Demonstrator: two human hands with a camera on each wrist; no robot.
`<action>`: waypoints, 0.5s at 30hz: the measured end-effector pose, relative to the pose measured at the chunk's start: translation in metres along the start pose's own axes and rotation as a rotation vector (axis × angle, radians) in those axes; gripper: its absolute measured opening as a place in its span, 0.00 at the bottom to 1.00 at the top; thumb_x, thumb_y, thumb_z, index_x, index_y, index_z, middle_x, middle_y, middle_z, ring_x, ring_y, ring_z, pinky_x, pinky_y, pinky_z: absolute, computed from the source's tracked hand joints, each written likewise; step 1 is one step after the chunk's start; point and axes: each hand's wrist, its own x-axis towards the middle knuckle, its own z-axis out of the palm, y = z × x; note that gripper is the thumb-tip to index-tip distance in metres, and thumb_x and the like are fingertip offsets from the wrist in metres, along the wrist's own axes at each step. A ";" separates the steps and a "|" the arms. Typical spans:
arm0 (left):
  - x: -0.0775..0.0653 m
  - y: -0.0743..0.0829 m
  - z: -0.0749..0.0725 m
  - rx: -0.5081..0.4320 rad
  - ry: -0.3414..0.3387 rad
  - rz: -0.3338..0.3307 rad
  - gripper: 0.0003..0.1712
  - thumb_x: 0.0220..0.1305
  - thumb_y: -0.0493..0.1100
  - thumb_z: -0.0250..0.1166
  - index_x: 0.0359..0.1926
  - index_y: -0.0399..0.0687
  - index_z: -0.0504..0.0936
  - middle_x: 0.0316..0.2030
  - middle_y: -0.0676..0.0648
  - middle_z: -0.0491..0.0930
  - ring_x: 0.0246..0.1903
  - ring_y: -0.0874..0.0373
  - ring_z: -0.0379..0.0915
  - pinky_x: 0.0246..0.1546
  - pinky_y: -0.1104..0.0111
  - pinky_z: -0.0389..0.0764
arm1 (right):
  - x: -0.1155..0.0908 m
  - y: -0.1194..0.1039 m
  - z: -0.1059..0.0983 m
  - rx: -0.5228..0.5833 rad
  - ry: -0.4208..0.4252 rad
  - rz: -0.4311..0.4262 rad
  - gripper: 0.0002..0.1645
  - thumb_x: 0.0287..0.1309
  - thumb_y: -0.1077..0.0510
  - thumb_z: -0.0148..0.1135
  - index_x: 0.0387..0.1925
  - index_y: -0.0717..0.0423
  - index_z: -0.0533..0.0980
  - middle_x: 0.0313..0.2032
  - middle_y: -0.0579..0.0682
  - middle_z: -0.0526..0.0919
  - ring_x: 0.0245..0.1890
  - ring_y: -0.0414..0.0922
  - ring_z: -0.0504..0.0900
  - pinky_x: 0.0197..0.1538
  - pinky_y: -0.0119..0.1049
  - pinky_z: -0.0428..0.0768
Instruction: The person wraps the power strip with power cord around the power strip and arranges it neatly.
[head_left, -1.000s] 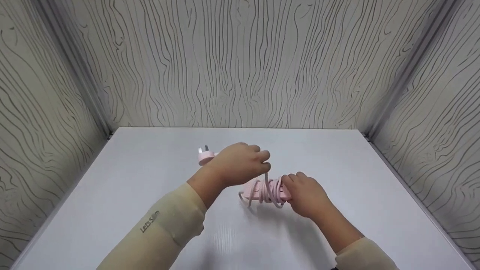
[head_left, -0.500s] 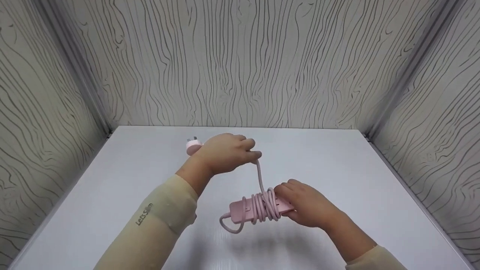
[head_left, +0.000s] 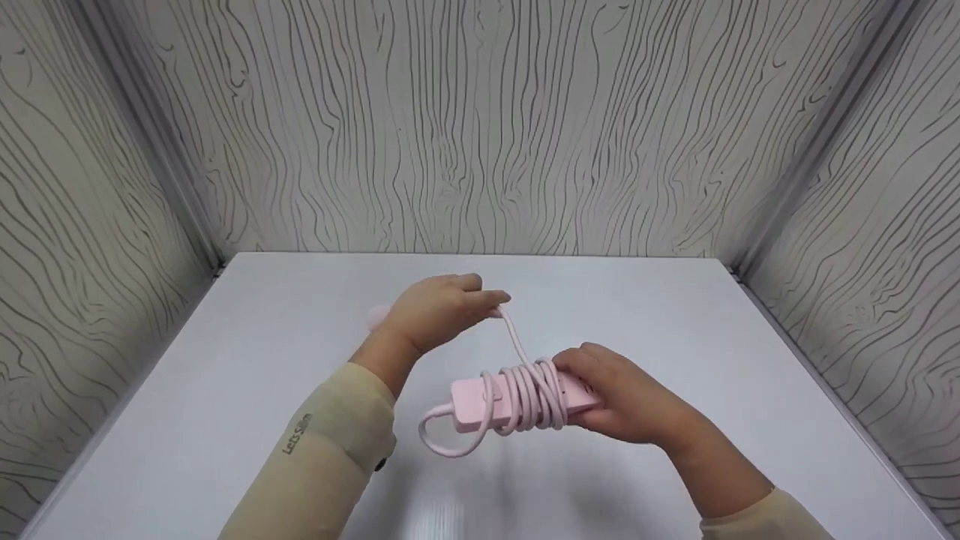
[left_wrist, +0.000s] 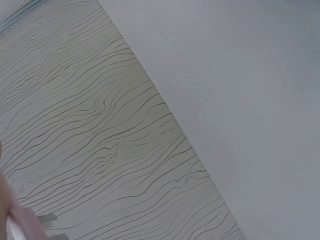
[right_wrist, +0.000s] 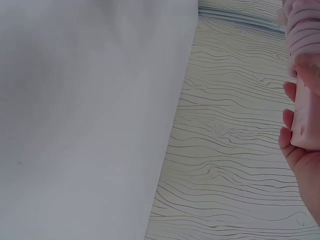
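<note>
A pink power strip (head_left: 471, 405) is held above the table, its cord (head_left: 529, 397) wound several times around its middle. My right hand (head_left: 626, 394) grips the strip's right end; in the right wrist view the fingers curl round the pink body (right_wrist: 306, 120). My left hand (head_left: 439, 311) pinches the cord's free stretch, which runs taut from the fingertips down to the coils. The pink plug (head_left: 377, 316) shows behind the left wrist, partly hidden; its metal prongs (left_wrist: 48, 218) appear at the lower left corner of the left wrist view. A slack cord loop (head_left: 442, 452) hangs at the strip's left end.
The white tabletop (head_left: 262, 322) lies below both hands. Wood-grain patterned panels (head_left: 480, 127) stand at the back and on both sides, with metal posts (head_left: 150, 135) at the corners.
The strip has risen off the tabletop area toward the camera and shifted left. My left hand has drawn the cord up and left, and the plug has turned so its prongs no longer show in the head view.
</note>
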 end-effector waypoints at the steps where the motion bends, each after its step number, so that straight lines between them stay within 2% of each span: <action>1: -0.002 0.000 0.005 -0.041 0.013 -0.036 0.14 0.62 0.49 0.58 0.49 0.61 0.79 0.26 0.54 0.72 0.20 0.63 0.65 0.23 0.73 0.72 | 0.001 0.001 0.000 0.022 0.010 -0.004 0.28 0.43 0.53 0.71 0.48 0.43 0.71 0.39 0.35 0.74 0.37 0.34 0.70 0.40 0.33 0.74; 4: -0.007 0.003 0.019 -0.140 0.039 -0.146 0.14 0.63 0.50 0.56 0.49 0.60 0.79 0.26 0.54 0.72 0.21 0.64 0.66 0.26 0.73 0.74 | 0.005 0.004 0.000 0.082 0.018 0.014 0.26 0.46 0.50 0.70 0.48 0.42 0.71 0.40 0.35 0.74 0.38 0.34 0.71 0.41 0.35 0.74; 8: -0.012 0.011 0.035 -0.256 0.030 -0.285 0.17 0.65 0.54 0.52 0.51 0.59 0.78 0.29 0.55 0.76 0.27 0.64 0.70 0.34 0.72 0.77 | 0.008 0.006 0.000 0.126 0.020 0.069 0.26 0.47 0.46 0.68 0.49 0.42 0.70 0.42 0.34 0.74 0.40 0.35 0.71 0.44 0.35 0.74; 11: -0.013 0.020 0.042 -0.390 0.001 -0.393 0.19 0.66 0.55 0.50 0.52 0.58 0.78 0.35 0.56 0.79 0.36 0.63 0.75 0.42 0.69 0.77 | 0.009 0.007 0.000 0.141 0.046 0.100 0.26 0.47 0.46 0.68 0.49 0.44 0.70 0.43 0.36 0.74 0.41 0.36 0.71 0.44 0.36 0.74; 13: -0.011 0.027 0.042 -0.464 -0.003 -0.445 0.17 0.67 0.53 0.51 0.51 0.56 0.78 0.40 0.55 0.80 0.41 0.61 0.76 0.46 0.67 0.76 | 0.011 0.007 0.000 0.146 0.070 0.120 0.27 0.46 0.47 0.69 0.48 0.45 0.70 0.42 0.36 0.74 0.40 0.36 0.71 0.44 0.36 0.75; 14: -0.009 0.031 0.039 -0.596 -0.030 -0.529 0.16 0.67 0.52 0.51 0.49 0.54 0.79 0.40 0.54 0.80 0.42 0.60 0.75 0.46 0.67 0.75 | 0.012 0.007 0.000 0.148 0.082 0.135 0.27 0.46 0.48 0.69 0.48 0.45 0.70 0.42 0.36 0.74 0.40 0.36 0.71 0.44 0.36 0.75; 15: -0.007 0.035 0.037 -0.736 -0.023 -0.583 0.16 0.68 0.50 0.50 0.49 0.50 0.79 0.41 0.50 0.80 0.43 0.57 0.75 0.47 0.65 0.75 | 0.013 0.006 0.000 0.145 0.094 0.150 0.28 0.45 0.48 0.70 0.49 0.45 0.70 0.42 0.37 0.73 0.40 0.36 0.71 0.45 0.36 0.76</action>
